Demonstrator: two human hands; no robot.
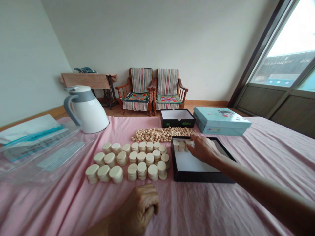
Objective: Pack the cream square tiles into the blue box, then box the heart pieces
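Observation:
My right hand reaches into a shallow black box with a white inside. Its thumb and fingers are closed around a stack of round wooden discs near the box's back left corner. Two more disc stacks stand just left of it in the box. Loosely curled into a fist, my left hand rests on the cloth with nothing seen in it. In front of that hand, several stacks of pale wooden discs stand in rows to the left of the box.
A heap of small wooden beads lies behind the stacks. Another black box and a light blue box stand farther back. At left are a white-grey jug and clear plastic bags. Pink cloth covers the table.

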